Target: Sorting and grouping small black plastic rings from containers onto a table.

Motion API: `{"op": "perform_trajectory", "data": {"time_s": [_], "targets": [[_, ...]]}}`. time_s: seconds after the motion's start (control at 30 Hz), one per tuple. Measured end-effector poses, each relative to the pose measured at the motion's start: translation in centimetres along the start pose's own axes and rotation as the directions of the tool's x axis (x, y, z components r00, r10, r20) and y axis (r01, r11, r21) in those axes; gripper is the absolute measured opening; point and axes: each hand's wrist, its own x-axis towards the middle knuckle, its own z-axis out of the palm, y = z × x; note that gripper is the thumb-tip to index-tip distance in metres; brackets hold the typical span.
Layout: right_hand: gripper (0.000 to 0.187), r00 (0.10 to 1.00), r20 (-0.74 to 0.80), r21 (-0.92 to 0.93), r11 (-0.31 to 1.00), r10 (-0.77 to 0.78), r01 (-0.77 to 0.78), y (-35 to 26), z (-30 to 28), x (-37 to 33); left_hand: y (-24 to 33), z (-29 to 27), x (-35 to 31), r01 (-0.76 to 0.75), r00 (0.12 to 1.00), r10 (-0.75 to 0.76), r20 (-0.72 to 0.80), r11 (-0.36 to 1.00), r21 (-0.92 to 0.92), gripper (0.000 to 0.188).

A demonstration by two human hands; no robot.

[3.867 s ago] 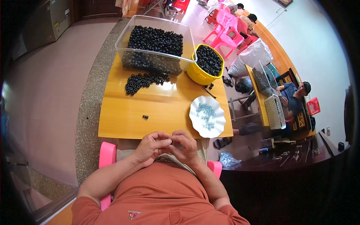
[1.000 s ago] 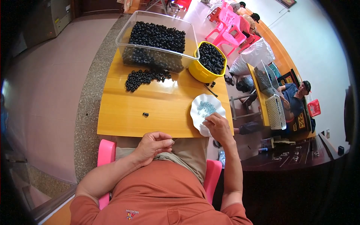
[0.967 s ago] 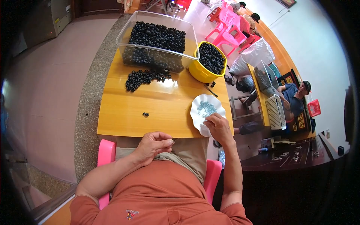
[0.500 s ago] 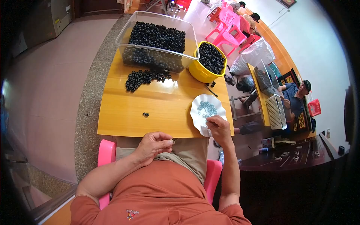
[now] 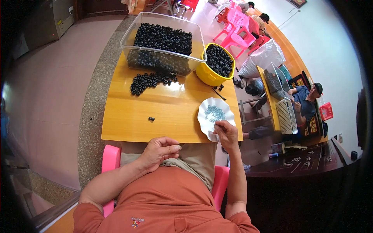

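My left hand [image 5: 160, 152] is closed in a pinch over my lap, just off the table's near edge; whatever is between thumb and forefinger is too small to make out. Over the near right part of a white scalloped plate [image 5: 229, 117], my right hand [image 5: 227, 133] pinches with its fingertips, and what they hold is hidden. Many tiny pale blue-green pieces [image 5: 215, 113] lie on this plate. A small black piece [image 5: 151, 119] rests alone on the wooden table [image 5: 128, 130]. Farther back, a group of black ring-shaped pieces [image 5: 144, 82] is spread out.
Behind the rings stands a clear plastic bin [image 5: 162, 54] of black pieces, with a yellow tub [image 5: 210, 77] of more beside it. A thin black stick [image 5: 219, 94] lies near the plate. At right, another person [image 5: 305, 103] sits at a table with a white basket [image 5: 286, 116].
My right hand has shifted very slightly over the plate, its fingertips still together. My left hand has stayed in place.
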Motion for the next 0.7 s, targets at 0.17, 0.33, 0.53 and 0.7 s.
{"op": "perform_trajectory", "data": {"time_s": [0.17, 0.33, 0.53, 0.7], "targets": [[0.007, 1.0, -0.014, 0.035, 0.999, -0.006, 0.007, 0.1, 0.1, -0.1, 0.1, 0.1, 0.0, 0.001, 1.0, -0.001, -0.005, 1.0, 0.01, 0.013], [0.008, 0.999, -0.037, 0.019, 1.0, 0.016, -0.015, -0.7, 0.0, -0.1, 0.1, 0.2, 0.0, -0.004, 1.0, 0.004, -0.001, 1.0, 0.004, 0.012], [0.012, 0.998, -0.043, 0.083, 0.996, 0.046, -0.042, -0.7, 0.0, -0.2, 0.1, 0.0, 0.1, 0.001, 1.0, -0.001, 0.002, 1.0, -0.004, 0.013], [0.014, 0.998, -0.052, 0.15, 0.988, 0.04, -0.032, -1.1, 0.2, -0.6, -0.2, 0.0, 0.2, -0.012, 1.0, 0.013, 0.025, 1.0, -0.005, 0.013]]}}
